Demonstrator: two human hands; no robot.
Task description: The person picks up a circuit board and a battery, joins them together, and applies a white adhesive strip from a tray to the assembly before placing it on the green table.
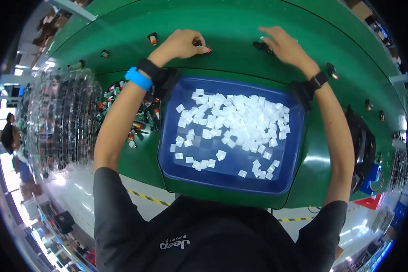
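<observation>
My left hand [182,44] is over the far part of the green surface, its fingers closed in a pinch. Between thumb and fingers is a small dark piece with a red end [208,49], partly covered by them. My right hand [286,46], slightly blurred, has its fingers spread. Right by its fingertips lies a small black piece [259,46]; whether they touch it I cannot tell. Between my forearms stands a blue tray [233,187] with many small white square pieces [249,115] scattered and heaped in it.
Small dark and orange pieces [153,39] lie spaced along the green surface [231,18]. A pile of mixed small parts [140,115] is left of the tray, beside stacked clear plastic trays [61,120]. A black bag-like object [361,145] sits at the right.
</observation>
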